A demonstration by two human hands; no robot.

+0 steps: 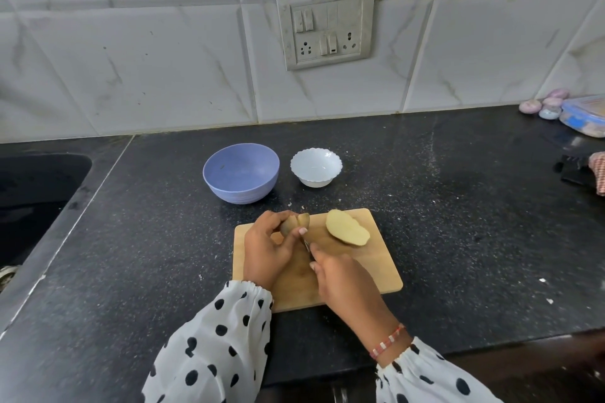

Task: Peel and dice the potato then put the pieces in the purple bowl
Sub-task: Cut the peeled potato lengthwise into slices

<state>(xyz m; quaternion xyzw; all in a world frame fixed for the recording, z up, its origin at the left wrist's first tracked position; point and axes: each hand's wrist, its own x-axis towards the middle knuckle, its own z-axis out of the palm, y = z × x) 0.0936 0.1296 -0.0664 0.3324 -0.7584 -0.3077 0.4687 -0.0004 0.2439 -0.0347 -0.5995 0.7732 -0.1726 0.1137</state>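
Left hand grips brown-skinned potato half; right hand grips small knife. Slice steadily, fingertips tucked back.

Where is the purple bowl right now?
In the head view, the purple bowl sits on the black counter, just left of the white bowl and behind the cutting board.

Halved potato on board (purple bowl empty).
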